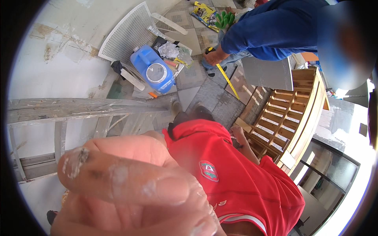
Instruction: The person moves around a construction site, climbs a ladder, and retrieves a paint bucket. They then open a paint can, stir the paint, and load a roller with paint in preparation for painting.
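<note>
My left hand [130, 185] fills the lower left, very close up, with whitish smears and dark marks on its skin. Its fingers are curled inward; whatever they may hold is hidden. By my right side, my right hand [238, 135] hangs low near a wooden slatted crate [283, 114]. Its fingers are loosely apart, and nothing shows in them. Ahead, a co-worker in blue has a tape measure [210, 50] by one bare hand, its yellow blade [227, 80] reaching down to the tiled floor. A green glove [225, 19] is by the co-worker's other arm.
A paint-spattered wooden ladder [78, 108] stands at my left. Beyond it, a blue jug [147, 65] and crumpled plastic [169, 50] rest on a white perforated chair [126, 31]. A large grey tile [267, 74] stands beside the crate. A yellow bag [205, 15] lies farther off.
</note>
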Demonstrator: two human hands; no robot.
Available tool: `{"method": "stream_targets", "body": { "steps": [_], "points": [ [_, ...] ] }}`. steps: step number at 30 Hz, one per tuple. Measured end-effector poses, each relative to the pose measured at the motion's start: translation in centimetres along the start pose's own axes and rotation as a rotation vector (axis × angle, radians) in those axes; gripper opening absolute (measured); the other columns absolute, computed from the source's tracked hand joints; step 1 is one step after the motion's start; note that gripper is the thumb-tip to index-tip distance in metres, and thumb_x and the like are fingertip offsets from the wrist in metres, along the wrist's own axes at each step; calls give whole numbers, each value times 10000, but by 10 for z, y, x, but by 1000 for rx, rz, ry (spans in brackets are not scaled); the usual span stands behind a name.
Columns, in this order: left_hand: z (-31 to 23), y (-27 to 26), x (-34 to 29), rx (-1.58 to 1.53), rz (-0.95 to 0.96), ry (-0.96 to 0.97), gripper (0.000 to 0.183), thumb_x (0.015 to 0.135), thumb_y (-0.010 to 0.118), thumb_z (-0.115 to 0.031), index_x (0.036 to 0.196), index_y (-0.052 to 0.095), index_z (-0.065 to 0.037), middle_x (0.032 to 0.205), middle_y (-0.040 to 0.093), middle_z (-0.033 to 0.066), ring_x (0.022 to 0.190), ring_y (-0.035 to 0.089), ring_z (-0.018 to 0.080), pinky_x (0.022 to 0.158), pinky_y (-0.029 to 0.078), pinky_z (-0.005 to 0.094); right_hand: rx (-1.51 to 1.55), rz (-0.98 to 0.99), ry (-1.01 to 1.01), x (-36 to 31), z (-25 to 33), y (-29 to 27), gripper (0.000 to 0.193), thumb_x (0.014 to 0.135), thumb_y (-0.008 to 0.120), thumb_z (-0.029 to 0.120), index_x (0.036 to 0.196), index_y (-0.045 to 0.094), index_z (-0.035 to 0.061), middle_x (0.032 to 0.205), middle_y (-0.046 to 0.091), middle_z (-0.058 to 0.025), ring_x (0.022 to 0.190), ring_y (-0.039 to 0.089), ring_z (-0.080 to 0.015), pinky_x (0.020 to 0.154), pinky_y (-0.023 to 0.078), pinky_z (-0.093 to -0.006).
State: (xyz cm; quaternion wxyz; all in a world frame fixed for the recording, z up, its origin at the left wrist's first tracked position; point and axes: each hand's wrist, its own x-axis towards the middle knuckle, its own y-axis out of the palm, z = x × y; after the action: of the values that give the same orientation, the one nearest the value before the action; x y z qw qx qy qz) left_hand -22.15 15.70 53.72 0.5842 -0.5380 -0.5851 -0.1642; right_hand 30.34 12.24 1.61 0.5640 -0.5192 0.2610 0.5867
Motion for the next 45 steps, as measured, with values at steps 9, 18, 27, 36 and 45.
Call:
{"method": "stream_targets", "body": {
  "steps": [9,18,27,36,45],
  "points": [
    [20,12,15,-14,-5,20,402,971,569,-317,1269,539,-49,1093,547,125,771,574,194,599,536,289,-195,84,67,19,-4,-26,180,930,533,127,825,653,43,769,692,-107,674,711,-264,571,581,-382],
    [39,15,34,46,9,31,383,965,572,-272,1268,530,-41,1090,540,126,784,571,187,615,537,293,-937,104,-1119,-22,246,139,253,942,532,256,980,649,34,869,692,-188,858,678,-395,754,515,-483],
    [66,-11,57,270,-257,95,368,958,575,-227,1267,521,-33,1087,533,127,798,568,180,631,537,296,-958,266,-1245,-60,408,271,299,920,518,305,971,622,29,1057,665,-231,1002,639,-416,848,502,-490],
    [131,44,-103,439,-556,-903,289,918,613,-93,1166,582,51,1060,577,150,818,601,196,645,517,305,-555,160,-722,88,405,207,216,815,636,276,780,711,77,848,719,-150,797,686,-314,743,530,-499],
    [142,25,-214,744,-406,-1338,270,950,606,-113,1195,614,2,1143,648,104,844,620,196,715,501,332,-1495,207,-788,200,330,153,84,770,706,261,792,755,195,797,746,28,772,717,-194,611,546,-390]
  ]
}}
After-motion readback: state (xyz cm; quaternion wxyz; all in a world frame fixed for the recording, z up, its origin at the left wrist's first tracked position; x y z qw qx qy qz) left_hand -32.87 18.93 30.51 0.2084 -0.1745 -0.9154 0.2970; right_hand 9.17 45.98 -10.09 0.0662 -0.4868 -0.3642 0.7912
